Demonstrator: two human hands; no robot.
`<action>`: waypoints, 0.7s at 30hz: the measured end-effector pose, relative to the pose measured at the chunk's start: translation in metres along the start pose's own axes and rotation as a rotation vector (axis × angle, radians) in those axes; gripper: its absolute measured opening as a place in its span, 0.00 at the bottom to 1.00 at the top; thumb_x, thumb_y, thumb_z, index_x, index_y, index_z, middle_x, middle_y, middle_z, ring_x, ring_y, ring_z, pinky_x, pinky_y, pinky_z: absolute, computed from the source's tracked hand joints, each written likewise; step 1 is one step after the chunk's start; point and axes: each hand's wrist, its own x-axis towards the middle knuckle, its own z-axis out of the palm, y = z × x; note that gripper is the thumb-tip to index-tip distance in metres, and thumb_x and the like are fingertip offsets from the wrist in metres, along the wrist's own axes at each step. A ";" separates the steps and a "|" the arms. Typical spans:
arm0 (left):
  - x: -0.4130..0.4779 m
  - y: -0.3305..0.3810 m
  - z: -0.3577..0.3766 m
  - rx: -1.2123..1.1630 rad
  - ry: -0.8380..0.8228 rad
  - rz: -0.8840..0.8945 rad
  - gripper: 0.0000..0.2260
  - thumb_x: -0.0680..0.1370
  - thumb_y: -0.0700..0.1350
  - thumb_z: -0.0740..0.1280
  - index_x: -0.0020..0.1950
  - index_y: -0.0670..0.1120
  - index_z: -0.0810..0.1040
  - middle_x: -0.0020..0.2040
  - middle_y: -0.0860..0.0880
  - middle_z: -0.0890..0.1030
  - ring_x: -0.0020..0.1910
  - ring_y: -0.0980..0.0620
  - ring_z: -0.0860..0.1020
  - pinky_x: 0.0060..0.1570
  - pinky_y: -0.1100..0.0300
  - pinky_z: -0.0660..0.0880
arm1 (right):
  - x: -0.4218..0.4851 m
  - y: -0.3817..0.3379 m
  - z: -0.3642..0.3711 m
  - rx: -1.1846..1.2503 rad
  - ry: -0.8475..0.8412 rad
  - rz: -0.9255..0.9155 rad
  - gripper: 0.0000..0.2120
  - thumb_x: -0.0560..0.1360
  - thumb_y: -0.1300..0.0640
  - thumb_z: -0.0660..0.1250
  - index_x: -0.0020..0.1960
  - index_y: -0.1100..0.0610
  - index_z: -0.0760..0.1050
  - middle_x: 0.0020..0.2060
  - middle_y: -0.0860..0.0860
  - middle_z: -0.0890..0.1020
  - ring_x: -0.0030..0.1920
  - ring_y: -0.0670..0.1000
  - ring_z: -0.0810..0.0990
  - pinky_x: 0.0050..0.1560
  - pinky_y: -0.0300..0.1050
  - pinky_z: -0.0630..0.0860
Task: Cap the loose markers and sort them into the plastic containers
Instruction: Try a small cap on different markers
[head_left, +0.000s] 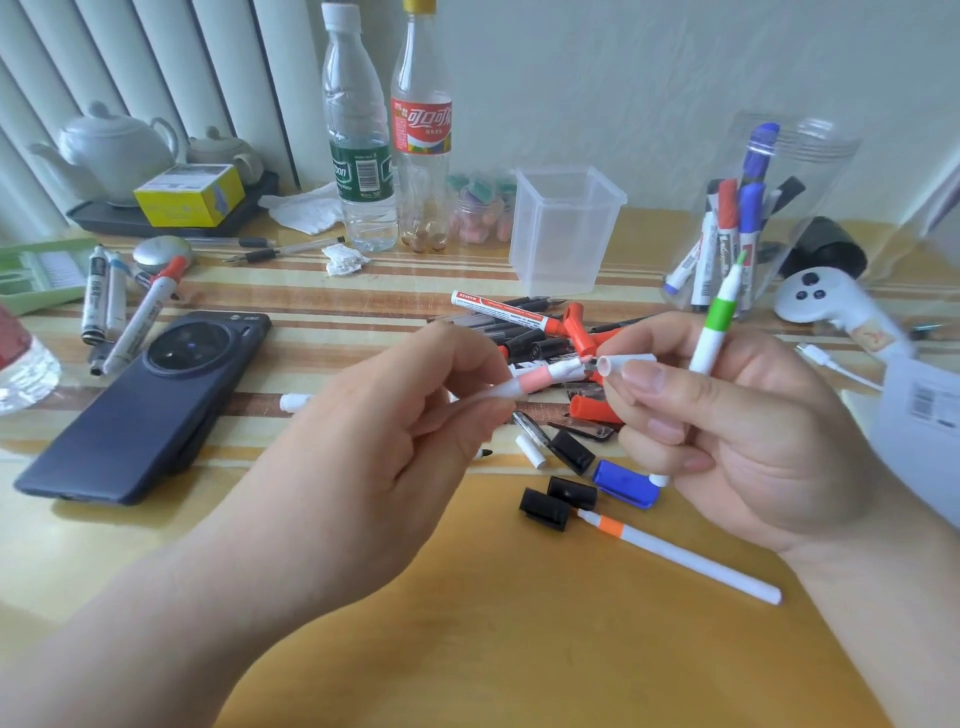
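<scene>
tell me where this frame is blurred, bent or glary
Head view: the wide lens bows the blinds at left; the white controller and green marker tip smear at right; the glossy table shows soft sheen; the pink marker in the left hand is fairly sharp.

Room backdrop, head view: table set against a pale wall.

We note a yellow-topped table (519, 649) filling the lower frame. The table's far half shows brown-and-cream stripes (363, 306) with a glossy sheen. Directly behind the table's far edge rises a plain, pale greenish-white wall (623, 78). Behind the table's far left corner hang white vertical blinds (130, 67), their slats overlapping and running down to tabletop level. The light is soft and even, and we record only faint, blurred shadows on the table's near half.
</scene>
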 end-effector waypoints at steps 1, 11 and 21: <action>0.000 0.000 0.000 -0.003 0.003 0.002 0.03 0.80 0.47 0.66 0.53 0.52 0.76 0.42 0.59 0.77 0.37 0.54 0.75 0.36 0.68 0.70 | 0.000 0.000 -0.001 0.003 -0.002 0.000 0.13 0.67 0.56 0.78 0.48 0.62 0.82 0.29 0.52 0.65 0.31 0.51 0.58 0.24 0.36 0.58; 0.002 -0.001 0.000 -0.029 0.052 0.013 0.03 0.77 0.51 0.70 0.48 0.54 0.83 0.35 0.66 0.74 0.33 0.64 0.74 0.34 0.76 0.65 | 0.000 0.001 -0.003 -0.087 -0.026 -0.035 0.14 0.70 0.54 0.77 0.50 0.62 0.82 0.28 0.54 0.65 0.27 0.50 0.60 0.26 0.37 0.62; -0.001 -0.008 0.008 -0.101 0.086 0.031 0.04 0.74 0.49 0.75 0.48 0.53 0.87 0.40 0.56 0.83 0.35 0.50 0.81 0.33 0.57 0.76 | -0.007 0.000 0.004 -0.467 0.015 -0.070 0.07 0.73 0.60 0.71 0.48 0.63 0.83 0.26 0.44 0.79 0.27 0.43 0.76 0.34 0.29 0.71</action>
